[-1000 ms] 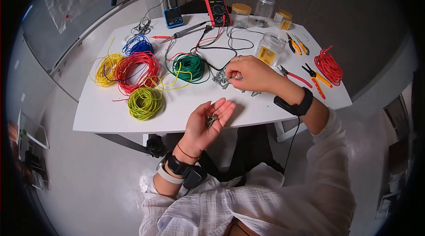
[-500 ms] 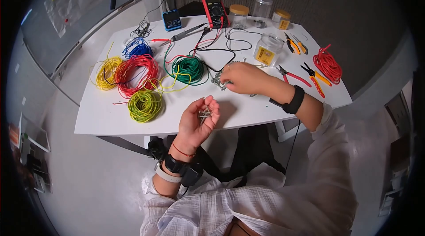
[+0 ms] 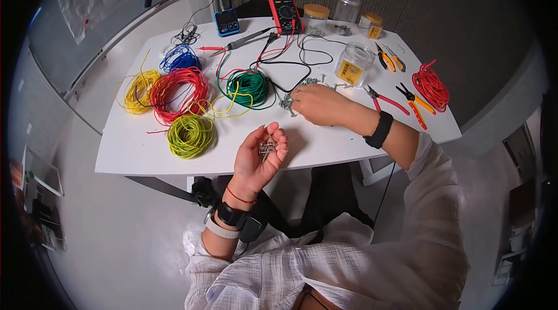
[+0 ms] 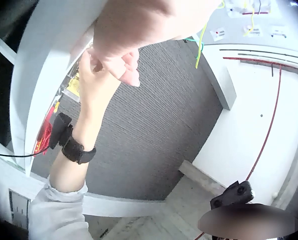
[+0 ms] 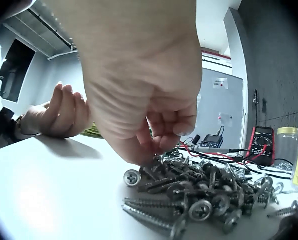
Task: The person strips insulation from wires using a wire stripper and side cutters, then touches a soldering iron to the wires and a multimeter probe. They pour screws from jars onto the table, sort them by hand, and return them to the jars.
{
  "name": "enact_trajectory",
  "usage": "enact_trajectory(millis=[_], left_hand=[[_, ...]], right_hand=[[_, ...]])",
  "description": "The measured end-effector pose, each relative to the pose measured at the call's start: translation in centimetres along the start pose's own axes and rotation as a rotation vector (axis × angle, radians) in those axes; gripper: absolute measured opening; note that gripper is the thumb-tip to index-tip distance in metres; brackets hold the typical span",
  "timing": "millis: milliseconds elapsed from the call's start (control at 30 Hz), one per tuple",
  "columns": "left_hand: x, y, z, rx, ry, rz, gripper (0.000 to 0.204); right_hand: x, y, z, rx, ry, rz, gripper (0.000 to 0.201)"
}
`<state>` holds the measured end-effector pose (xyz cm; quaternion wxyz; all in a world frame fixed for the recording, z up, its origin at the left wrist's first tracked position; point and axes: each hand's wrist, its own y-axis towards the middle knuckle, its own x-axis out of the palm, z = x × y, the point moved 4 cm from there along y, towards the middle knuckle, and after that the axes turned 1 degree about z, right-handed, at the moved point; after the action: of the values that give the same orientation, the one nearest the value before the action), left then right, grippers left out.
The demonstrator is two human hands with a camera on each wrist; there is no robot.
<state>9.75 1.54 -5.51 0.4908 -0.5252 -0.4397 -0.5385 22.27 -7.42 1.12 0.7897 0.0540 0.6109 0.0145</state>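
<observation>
My left hand [image 3: 252,166] is palm up near the table's front edge, its fingers curled up around several metal screws [image 3: 267,148]. Over a loose pile of washer-head screws [image 5: 201,187], my right hand [image 3: 325,104] points downward with bent fingers. In the right wrist view its thumb and fingertips come together on screws at the pile's near-left edge, where the tips are partly hidden. Just behind that hand stands an open clear jar [image 3: 356,54] with a yellow label. The left wrist view shows the right hand beyond the left one; the screws are hidden there.
Coils of red [image 3: 179,96], green [image 3: 248,88] and yellow-green wire [image 3: 190,136] lie left of the pile. A red multimeter [image 3: 285,12] and lidded jars [image 3: 317,19] stand at the back. Red-handled cutters [image 3: 389,102], wire strippers [image 3: 415,100] and more red wire [image 3: 431,88] lie on the right.
My left hand has drawn back slightly to the left, and its fingers have curled up more around the screws. My right hand has shifted a little over the pile, lower and flatter than before.
</observation>
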Motion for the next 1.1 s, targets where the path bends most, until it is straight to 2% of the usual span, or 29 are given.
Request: enact_trajectory(millis=[167, 233, 333, 467, 567, 667, 733, 767, 833, 867, 933, 967, 1033, 1100], left_hand=[[-0.1, -0.2, 0.0, 0.011, 0.002, -0.010, 0.026], [0.0, -0.1, -0.1, 0.008, -0.012, -0.023, 0.025], [-0.2, -0.1, -0.1, 0.035, 0.003, -0.018, 0.025], [-0.1, -0.1, -0.1, 0.033, 0.000, -0.037, 0.024], [-0.2, 0.0, -0.1, 0.043, -0.005, -0.039, 0.024], [0.0, 0.0, -0.2, 0.016, -0.021, -0.072, 0.025], [0.5, 0.0, -0.5, 0.043, 0.110, 0.123, 0.026], [1.0, 0.2, -0.6, 0.044, 0.110, 0.122, 0.026], [1.6, 0.6, -1.0, 0.009, 0.128, 0.168, 0.027], [1.6, 0.8, -1.1, 0.010, 0.128, 0.170, 0.027], [1.7, 1.1, -1.5, -0.058, 0.091, 0.120, 0.026], [1.5, 1.2, -1.5, -0.058, 0.091, 0.122, 0.026], [1.2, 1.6, -1.6, -0.059, 0.123, 0.045, 0.025], [0.9, 1.8, -1.6, -0.064, 0.085, 0.019, 0.024]], right_hand=[[-0.6, -0.5, 0.3, 0.015, 0.056, 0.108, 0.006], [-1.5, -0.7, 0.8, 0.176, 0.301, 0.223, 0.006], [-1.4, -1.2, 1.6, 0.284, 0.436, 0.264, 0.006], [-1.1, -1.5, 1.9, 0.322, 0.503, 0.234, 0.008], [-1.5, -1.6, 2.0, 0.365, 0.524, 0.278, 0.010], [-1.6, -1.8, 2.6, 0.451, 0.654, 0.291, 0.012], [-1.4, -2.0, 3.1, 0.600, 1.075, 0.296, 0.012], [-1.8, -2.0, 2.9, 0.598, 1.075, 0.296, 0.012], [-3.4, -1.9, 1.2, 0.516, 1.319, 0.306, 0.011], [-3.8, -1.9, 0.7, 0.516, 1.321, 0.305, 0.011], [-4.9, -1.6, -1.1, 0.308, 1.072, 0.213, 0.013], [-5.5, -1.4, -1.7, 0.309, 1.074, 0.213, 0.013], [-6.4, -0.8, -3.5, 0.205, 0.765, 0.036, 0.017], [-6.1, -0.5, -4.2, 0.162, 0.729, 0.048, 0.020]])
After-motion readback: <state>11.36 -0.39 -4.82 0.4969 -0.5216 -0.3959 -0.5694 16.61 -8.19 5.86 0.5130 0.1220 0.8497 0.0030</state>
